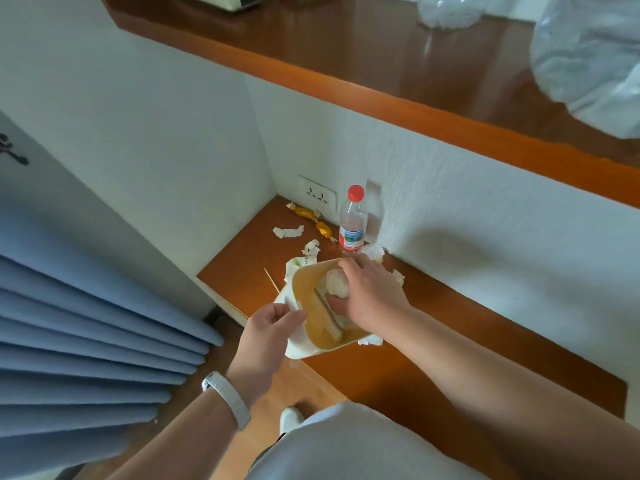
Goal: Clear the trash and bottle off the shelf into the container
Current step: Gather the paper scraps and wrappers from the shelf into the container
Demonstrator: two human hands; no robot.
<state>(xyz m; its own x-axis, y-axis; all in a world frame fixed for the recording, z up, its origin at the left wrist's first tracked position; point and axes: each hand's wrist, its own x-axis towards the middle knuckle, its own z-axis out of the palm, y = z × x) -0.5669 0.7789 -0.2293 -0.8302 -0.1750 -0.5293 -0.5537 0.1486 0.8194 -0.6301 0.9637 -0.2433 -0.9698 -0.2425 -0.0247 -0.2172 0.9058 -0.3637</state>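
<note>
Low wooden shelf [450, 341] in a white-walled corner, under a deeper wooden ledge [381, 81]; blue curtain [86, 323] off to the left.

Held tilted over the shelf's front edge: cream container [294, 344], mouth turned up toward the litter, presumably for the shortest carry from shelf to opening. Pinched at its near rim by the left grip [270, 327], thumb over the lip, fingers against the outer wall. Right grip [370, 292] reaching inside, fingers curled round a white paper wad [335, 282], likely for dropping beside the cardboard strip [327, 306] on the bottom.

Left to clear, by the look of it: bottle [352, 223] with red cap, upright against the back wall just beside the socket [318, 195]; two gold candy wrappers [304, 213]; torn paper scraps [288, 232]; a thin wooden stick [271, 280] near the container's far side.

Partly hidden: more paper under the container and behind the right wrist, amount impossible to judge. Right fingertips mostly behind the wad. Hard to tell how full the bottle is. Cut off at the top edge: clear plastic bag [588, 64] and other things on the ledge.
</note>
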